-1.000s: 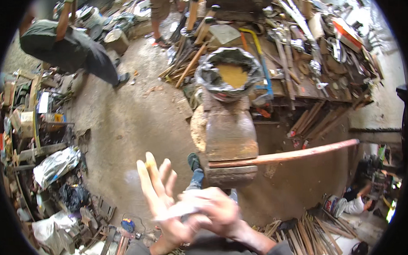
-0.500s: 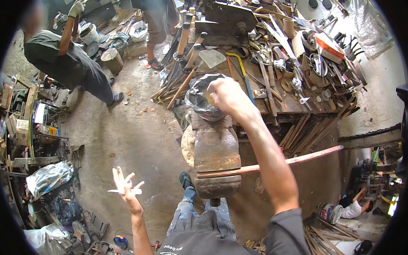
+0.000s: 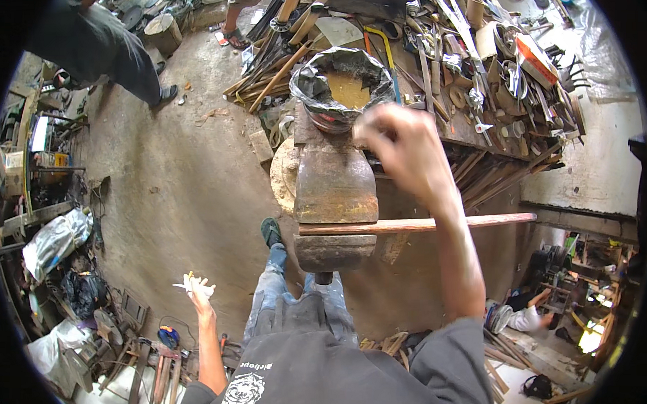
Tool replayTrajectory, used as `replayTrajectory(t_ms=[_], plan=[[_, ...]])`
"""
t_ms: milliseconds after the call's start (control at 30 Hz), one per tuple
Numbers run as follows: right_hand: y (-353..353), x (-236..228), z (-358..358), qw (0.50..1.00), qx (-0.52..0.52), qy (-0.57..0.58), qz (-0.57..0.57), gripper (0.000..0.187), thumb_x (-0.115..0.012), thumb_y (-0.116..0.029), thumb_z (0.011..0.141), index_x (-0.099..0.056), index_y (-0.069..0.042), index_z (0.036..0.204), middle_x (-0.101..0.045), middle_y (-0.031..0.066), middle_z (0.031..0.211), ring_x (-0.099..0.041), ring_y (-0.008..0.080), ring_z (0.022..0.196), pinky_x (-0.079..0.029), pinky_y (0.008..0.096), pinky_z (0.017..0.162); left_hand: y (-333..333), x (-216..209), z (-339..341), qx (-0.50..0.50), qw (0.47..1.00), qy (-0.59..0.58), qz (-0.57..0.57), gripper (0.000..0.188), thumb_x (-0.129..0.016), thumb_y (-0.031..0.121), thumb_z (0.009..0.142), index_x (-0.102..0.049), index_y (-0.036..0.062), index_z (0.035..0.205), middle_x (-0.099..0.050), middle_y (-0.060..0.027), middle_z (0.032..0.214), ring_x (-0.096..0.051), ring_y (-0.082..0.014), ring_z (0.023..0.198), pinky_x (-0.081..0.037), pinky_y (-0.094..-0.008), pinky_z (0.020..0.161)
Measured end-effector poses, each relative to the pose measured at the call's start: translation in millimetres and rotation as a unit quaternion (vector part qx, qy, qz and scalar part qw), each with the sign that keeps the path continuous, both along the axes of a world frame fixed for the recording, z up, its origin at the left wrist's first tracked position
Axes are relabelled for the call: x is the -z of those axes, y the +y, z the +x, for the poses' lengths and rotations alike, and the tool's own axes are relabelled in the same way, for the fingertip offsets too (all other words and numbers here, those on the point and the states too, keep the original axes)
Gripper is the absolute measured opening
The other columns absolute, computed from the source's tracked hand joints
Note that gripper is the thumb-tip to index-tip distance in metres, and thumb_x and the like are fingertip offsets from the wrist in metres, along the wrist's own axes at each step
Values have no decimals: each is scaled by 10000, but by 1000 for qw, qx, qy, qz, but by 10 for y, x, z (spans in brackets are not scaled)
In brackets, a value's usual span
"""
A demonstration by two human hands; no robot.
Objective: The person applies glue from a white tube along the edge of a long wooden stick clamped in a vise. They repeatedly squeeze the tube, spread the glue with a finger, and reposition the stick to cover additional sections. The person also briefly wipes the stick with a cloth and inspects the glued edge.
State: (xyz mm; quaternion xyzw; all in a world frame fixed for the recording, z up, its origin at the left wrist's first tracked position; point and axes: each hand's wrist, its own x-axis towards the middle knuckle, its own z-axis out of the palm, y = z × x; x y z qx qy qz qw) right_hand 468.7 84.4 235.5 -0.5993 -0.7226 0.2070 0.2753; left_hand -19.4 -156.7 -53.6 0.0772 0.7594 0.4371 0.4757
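My right hand (image 3: 404,144) hovers just right of a bucket (image 3: 326,121) lined with a black plastic bag (image 3: 310,82). Yellow-brown material (image 3: 349,90) lies inside it. The fingers of that hand are curled in, slightly blurred, and hide whatever they may hold. Below the bucket, a worn metal bench vise (image 3: 336,195) clamps a long reddish wooden stick (image 3: 422,224) that passes under my right forearm. Low on the left, away from the vise, my left hand (image 3: 202,291) has a thin white strip (image 3: 183,285) between its fingers.
A cluttered bench (image 3: 468,139) with wood scraps and a yellow-blue hacksaw (image 3: 388,53) fills the far right. Another person (image 3: 104,48) stands far left. Shelves and plastic bags (image 3: 60,241) line the left side. Hammers (image 3: 164,371) stand low left. A person in white (image 3: 526,319) is at the right.
My right hand has come out of the bucket toward me and to the right, uncovering the yellow-brown material. My left hand has moved slightly, its fingers now closer together. The view has shifted.
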Motion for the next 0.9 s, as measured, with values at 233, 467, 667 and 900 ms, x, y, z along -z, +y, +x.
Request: replayTrajectory(t_ms=[233, 467, 667, 900], plan=[[-1335, 522, -140, 999, 2, -51, 5, 133, -781, -66, 791, -708, -56, 902, -647, 76, 895, -653, 253, 853, -547, 350, 704, 48, 147, 66, 37, 999, -15, -3, 686, -532, 303, 990, -236, 100, 1574, -461, -106, 1232, -550, -259, 1065, -571, -421, 755], [-1463, 807, -11, 985, -52, -158, 45, 209, -767, -93, 753, -716, -116, 954, -588, 21, 874, -578, 210, 795, -532, 332, 677, 174, 128, 145, 56, 998, 6, 19, 713, -531, 279, 982, -206, 103, 1591, -458, -106, 1278, -563, -251, 1047, -572, -420, 745], [-1399, 834, -41, 994, -41, -93, 46, 242, -779, -97, 726, -722, -144, 956, -587, 20, 877, -574, 222, 799, -515, 346, 710, 97, 158, 115, 46, 999, 16, 8, 683, -514, 288, 996, -227, 93, 1584, -454, -114, 1315, -576, -260, 1039, -578, -419, 736], [-1131, 875, -520, 999, -35, -11, -21, 138, -790, -158, 740, -743, -169, 869, -560, 21, 903, -545, 240, 922, -451, 381, 813, 77, 248, 168, 88, 994, 47, 38, 709, -528, 381, 1015, -217, 89, 1581, -453, -113, 1266, -589, -273, 1088, -593, -400, 765]])
